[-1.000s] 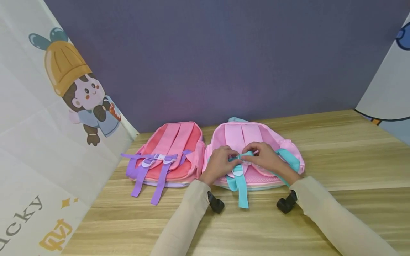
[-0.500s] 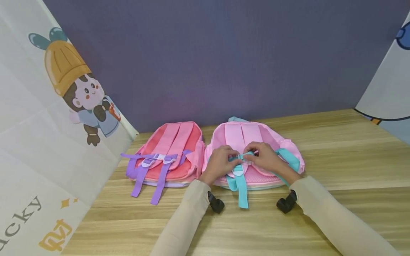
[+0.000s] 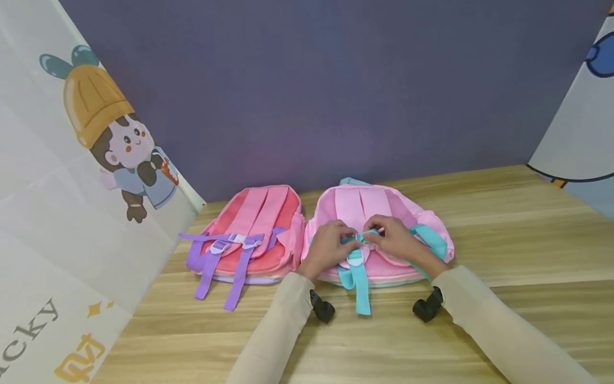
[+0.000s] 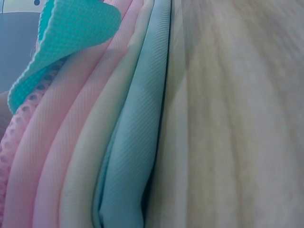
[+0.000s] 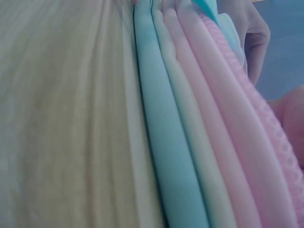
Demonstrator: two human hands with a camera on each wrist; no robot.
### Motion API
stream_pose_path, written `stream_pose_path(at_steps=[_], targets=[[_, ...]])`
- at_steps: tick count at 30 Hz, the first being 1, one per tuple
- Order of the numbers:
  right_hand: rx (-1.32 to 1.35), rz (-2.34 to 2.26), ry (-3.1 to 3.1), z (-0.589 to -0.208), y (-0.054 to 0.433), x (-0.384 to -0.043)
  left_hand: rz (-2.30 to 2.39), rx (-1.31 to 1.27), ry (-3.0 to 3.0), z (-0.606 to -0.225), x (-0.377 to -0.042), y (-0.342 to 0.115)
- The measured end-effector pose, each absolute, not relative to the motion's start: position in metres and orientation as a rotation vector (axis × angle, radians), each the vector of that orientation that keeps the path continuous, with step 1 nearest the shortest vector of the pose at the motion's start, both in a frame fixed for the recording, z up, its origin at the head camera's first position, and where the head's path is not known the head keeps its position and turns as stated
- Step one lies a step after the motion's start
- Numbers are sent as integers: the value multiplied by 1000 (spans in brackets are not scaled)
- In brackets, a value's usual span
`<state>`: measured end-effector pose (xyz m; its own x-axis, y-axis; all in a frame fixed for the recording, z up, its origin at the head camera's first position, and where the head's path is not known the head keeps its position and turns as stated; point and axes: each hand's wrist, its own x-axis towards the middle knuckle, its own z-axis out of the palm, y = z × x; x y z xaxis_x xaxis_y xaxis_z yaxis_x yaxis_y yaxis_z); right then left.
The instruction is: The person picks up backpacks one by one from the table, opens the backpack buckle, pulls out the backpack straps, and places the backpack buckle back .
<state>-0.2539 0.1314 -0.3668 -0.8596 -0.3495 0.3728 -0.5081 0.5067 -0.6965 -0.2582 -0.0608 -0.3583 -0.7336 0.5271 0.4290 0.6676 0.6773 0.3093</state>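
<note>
A light pink backpack lies with its shoulder straps up. Both hands are over its middle, at a teal cross strap. My left hand pinches the strap's left part between thumb and fingers. Close beside it, my right hand pinches the right part. The fingers partly hide the join between the two parts. A loose teal webbing tail hangs from a white adjuster buckle below the hands. In the left wrist view, teal webbing curls over the backpack's layered edge.
To the left, touching or nearly so, lies a coral-pink backpack with purple straps, its cross strap buckled. Both bags rest on a wooden table before a dark panel. A printed white sheet borders the left side.
Both hands stay at the teal strap. The right fingers have shifted slightly along it, and it looks less bunched than a second ago. The head view has tilted slightly.
</note>
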Motion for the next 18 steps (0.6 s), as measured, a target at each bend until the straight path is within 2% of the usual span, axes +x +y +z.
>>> stream_pose_path(at_steps=[18], targets=[[746,1275,-2545,-368,131,-252,-631,-945,-2593,-358,-256,-61]])
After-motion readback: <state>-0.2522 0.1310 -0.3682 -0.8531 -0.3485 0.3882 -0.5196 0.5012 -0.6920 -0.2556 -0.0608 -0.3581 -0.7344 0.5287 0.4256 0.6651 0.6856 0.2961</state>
